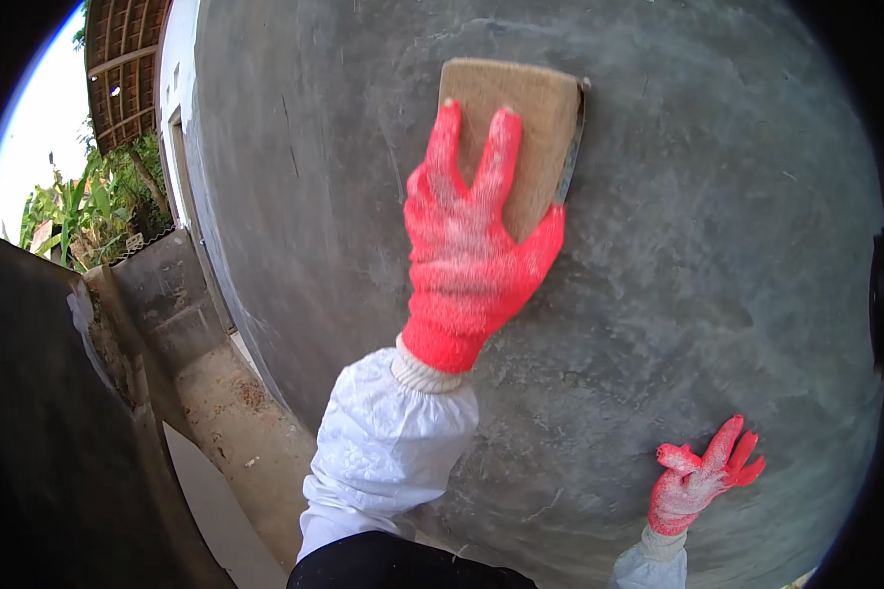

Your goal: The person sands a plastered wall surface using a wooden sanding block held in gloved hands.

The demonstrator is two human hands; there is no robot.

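Observation:
My left hand (pixel 471 231), in a red glove with pale dust on it, grips a flat wooden block (pixel 506 83) against the grey plastered wall (pixel 678 255). Two fingers stretch up over the block's face, and the thumb lies along its lower right edge. A thin grey layer shows behind the wood on the right side; I cannot make out what it is. Lower and to the right, my right hand (pixel 692 481) wears a matching red glove. Its fingers are spread at the wall's surface, holding nothing.
At left, a narrow concrete passage (pixel 231 412) runs beside a low dark wall (pixel 49 393). Green plants (pixel 93 211) grow beyond it, under a roof of woven panels and battens (pixel 123 64). A white wall with an opening stands past the grey wall's left edge.

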